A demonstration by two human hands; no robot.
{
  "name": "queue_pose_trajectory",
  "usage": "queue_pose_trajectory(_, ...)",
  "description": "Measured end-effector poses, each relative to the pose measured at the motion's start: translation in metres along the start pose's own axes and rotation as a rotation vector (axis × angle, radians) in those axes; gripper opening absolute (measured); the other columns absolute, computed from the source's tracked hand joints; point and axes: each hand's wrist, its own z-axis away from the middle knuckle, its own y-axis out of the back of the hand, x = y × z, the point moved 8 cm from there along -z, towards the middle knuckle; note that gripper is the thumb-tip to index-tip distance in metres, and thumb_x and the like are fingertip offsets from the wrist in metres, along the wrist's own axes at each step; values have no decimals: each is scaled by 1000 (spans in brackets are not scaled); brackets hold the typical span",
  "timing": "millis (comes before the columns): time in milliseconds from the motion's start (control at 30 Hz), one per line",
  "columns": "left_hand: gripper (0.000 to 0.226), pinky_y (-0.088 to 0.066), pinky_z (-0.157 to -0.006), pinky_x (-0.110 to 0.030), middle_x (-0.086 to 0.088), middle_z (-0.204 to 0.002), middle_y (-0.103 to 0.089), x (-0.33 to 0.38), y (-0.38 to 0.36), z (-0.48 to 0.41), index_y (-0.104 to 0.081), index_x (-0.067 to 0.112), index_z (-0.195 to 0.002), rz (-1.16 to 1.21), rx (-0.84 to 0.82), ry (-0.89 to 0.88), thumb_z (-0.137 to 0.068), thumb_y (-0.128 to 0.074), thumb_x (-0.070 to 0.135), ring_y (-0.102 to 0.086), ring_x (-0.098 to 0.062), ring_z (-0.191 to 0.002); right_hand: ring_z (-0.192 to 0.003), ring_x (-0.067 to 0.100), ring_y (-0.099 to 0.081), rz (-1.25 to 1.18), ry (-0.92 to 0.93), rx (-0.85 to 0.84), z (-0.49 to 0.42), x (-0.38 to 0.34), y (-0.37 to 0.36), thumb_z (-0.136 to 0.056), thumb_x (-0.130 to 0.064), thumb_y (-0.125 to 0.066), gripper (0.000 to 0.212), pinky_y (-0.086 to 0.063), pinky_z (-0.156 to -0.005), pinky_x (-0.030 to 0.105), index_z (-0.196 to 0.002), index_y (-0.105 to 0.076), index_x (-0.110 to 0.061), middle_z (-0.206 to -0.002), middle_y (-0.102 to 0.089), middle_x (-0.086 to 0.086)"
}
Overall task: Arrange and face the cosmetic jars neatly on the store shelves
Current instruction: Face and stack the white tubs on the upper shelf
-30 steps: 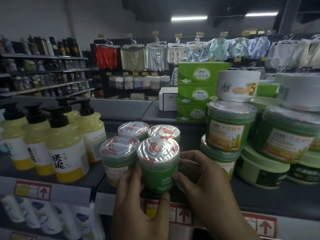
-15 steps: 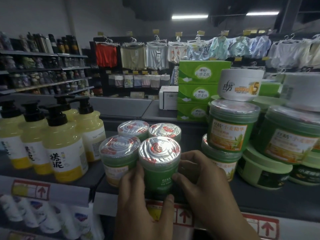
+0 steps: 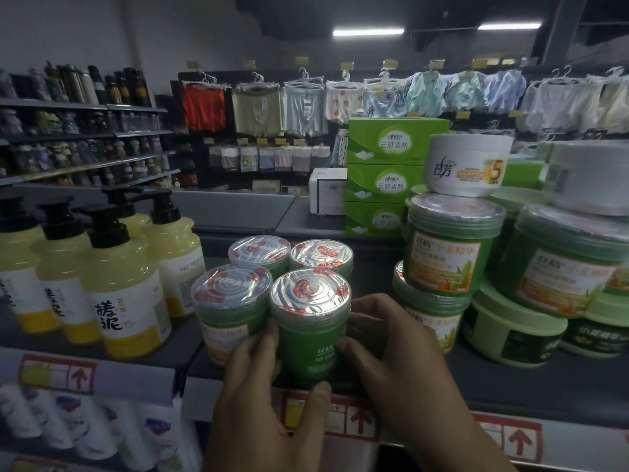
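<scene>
A green cosmetic jar (image 3: 311, 321) with a shiny sealed lid stands at the front edge of the dark shelf (image 3: 531, 383). My left hand (image 3: 269, 400) grips its left side, thumb under the base. My right hand (image 3: 394, 356) grips its right side. Its green side with small white print faces me. A second jar (image 3: 229, 301) touches it on the left, orange label forward. Two more jars (image 3: 260, 250) (image 3: 321, 255) stand behind them.
Yellow pump bottles (image 3: 126, 294) crowd the shelf to the left. Stacked larger green jars (image 3: 449, 253) and flat green tubs (image 3: 510, 332) fill the right, with a white tub (image 3: 468, 165) on top. Green tissue boxes (image 3: 384, 178) stand behind. Price tags (image 3: 360, 420) line the shelf rail.
Both hands stay on the front jar. The view has shifted slightly; the jar sits in about the same spot, with its print still toward me.
</scene>
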Motion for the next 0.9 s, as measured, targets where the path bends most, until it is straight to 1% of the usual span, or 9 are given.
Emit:
queue_pose_trajectory(167, 75, -50, -95, -5, 39, -131, -60, -1, 15, -10, -57, 56, -127, 84, -48, 21, -54, -71, 65, -62, 14, -118, -115, -9, -69, -16, -30, -36, 0, 1, -2, -95, -20, -81, 29, -61, -98, 27, -111, -64, -38, -115, -76, -28)
queue_pose_trajectory(267, 61, -53, -93, -9, 24, -125, -72, -4, 19, -13, -66, 53, -119, 109, -86, 59, -62, -86, 45, -68, 7, -113, -119, -2, -70, -57, -50, -66, -1, 1, -2, -95, -27, -81, 27, -61, -100, 37, -114, -64, -39, -119, -78, -21)
queue_pose_trajectory(333, 52, -53, -87, -6, 23, -117, -74, -2, 21, -13, -67, 54, -113, 95, -89, 69, -69, -87, 33, -70, 7, -108, -118, -2, -71, -65, -47, -76, 1, -1, -1, -96, -30, -80, 26, -62, -100, 37, -117, -66, -38, -119, -78, -21)
queue_pose_trajectory(433, 46, -52, -77, -2, 31, -107, -71, 3, 23, -10, -68, 56, -105, 29, -75, 74, -66, -83, 38, -71, 10, -99, -117, -1, -72, -76, -42, -41, 5, -3, 3, -96, -32, -80, 28, -63, -97, 37, -120, -66, -40, -119, -78, -21)
queue_pose_trajectory(500, 37, -52, -71, -4, 26, -97, -73, 8, 26, -8, -68, 53, -97, -6, -45, 78, -71, -89, 37, -72, 5, -90, -113, -2, -72, -57, -33, 1, 8, -6, 10, -95, -33, -81, 29, -63, -95, 36, -119, -66, -41, -116, -78, -22)
queue_pose_trajectory(600, 41, -51, -61, -9, 17, -81, -71, 25, 28, -5, -62, 46, -93, -34, -16, 27, -57, -81, 56, -71, -7, -77, -107, -5, -73, -29, -13, 49, 14, -14, 23, -93, -33, -82, 24, -64, -90, 32, -113, -69, -40, -109, -78, -26)
queue_pose_trajectory(667, 33, -50, -59, -9, 13, -74, -70, 39, 24, -5, -64, 41, -89, -21, -45, 8, -63, -83, 48, -71, -11, -73, -103, -5, -74, -26, 10, 89, 18, -24, 33, -92, -32, -82, 20, -63, -88, 28, -109, -73, -37, -105, -79, -25)
queue_pose_trajectory(800, 26, -53, -60, -11, 9, -76, -73, 69, 8, -13, -66, 39, -87, 6, -200, -47, -77, -87, 27, -73, -11, -73, -90, -2, -77, -50, 74, 160, 25, -46, 59, -91, -23, -82, 14, -59, -77, 17, -102, -78, -30, -95, -81, -20)
queue_pose_trajectory(900, 18, -58, -65, -23, 7, -86, -73, 96, -2, -25, -66, 39, -95, 52, -284, -124, -82, -78, 42, -73, -12, -79, -88, 5, -79, -111, 102, 178, 29, -63, 80, -91, -18, -81, 14, -61, -77, 22, -102, -80, -27, -94, -82, -11)
